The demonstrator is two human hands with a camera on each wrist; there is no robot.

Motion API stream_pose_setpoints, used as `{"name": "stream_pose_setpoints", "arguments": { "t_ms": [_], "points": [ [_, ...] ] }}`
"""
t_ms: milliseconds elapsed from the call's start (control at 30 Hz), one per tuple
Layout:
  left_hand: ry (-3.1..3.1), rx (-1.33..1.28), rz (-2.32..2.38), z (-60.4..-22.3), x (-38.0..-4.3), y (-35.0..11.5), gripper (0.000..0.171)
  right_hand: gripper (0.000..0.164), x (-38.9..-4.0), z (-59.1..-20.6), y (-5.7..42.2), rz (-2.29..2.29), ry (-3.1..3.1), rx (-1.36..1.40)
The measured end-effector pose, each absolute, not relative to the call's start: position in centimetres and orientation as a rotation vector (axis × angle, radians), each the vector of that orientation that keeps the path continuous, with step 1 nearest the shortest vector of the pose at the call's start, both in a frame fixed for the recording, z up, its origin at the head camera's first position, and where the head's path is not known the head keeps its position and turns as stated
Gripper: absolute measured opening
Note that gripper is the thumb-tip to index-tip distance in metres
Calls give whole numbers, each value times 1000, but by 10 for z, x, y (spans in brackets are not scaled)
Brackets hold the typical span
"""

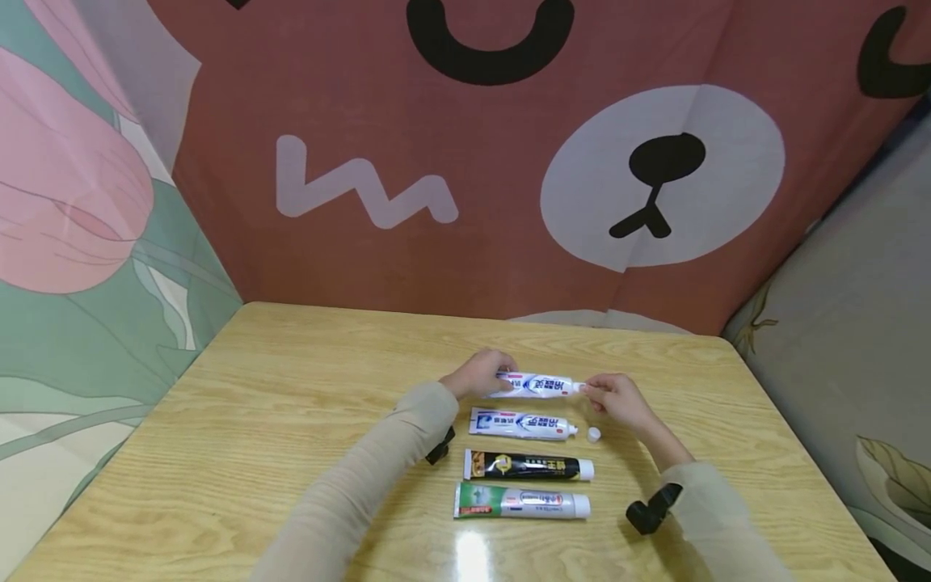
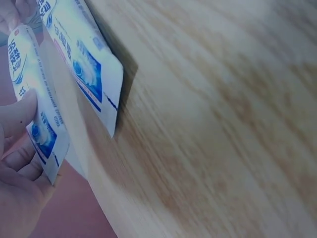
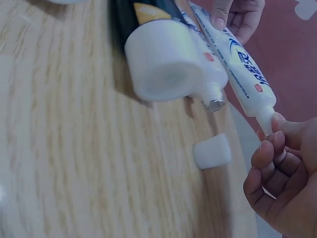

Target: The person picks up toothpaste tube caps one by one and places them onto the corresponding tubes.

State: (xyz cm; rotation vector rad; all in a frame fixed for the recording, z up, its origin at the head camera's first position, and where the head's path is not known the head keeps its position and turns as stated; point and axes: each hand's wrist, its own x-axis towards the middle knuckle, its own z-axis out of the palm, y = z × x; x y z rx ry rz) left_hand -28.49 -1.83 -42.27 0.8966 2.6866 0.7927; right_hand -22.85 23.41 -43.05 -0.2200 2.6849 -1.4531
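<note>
Toothpaste tube [image 1: 540, 385], crimped end pinched by left hand [image 1: 480, 373]; right hand [image 1: 614, 399] grips its cap, hiding it.

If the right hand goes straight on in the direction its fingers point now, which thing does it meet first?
The right hand points left along the table and already pinches the cap end of the held white tube. Going on, it would press along that tube toward the left hand, which grips the crimped end. Depth looks consistent across views.

Blue characters mark the two white toothpaste tubes [image 1: 537, 385] [image 1: 520, 423] at frame centre; none can be read.
</note>
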Motion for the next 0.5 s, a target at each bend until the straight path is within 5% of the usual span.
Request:
{"name": "stream_pose_setpoints", "arguments": {
  "t_ms": [500],
  "points": [
    [2677, 867, 673, -430, -281, -15, 30, 22, -232, -447, 227, -1388, 2739, -116]
  ]
}}
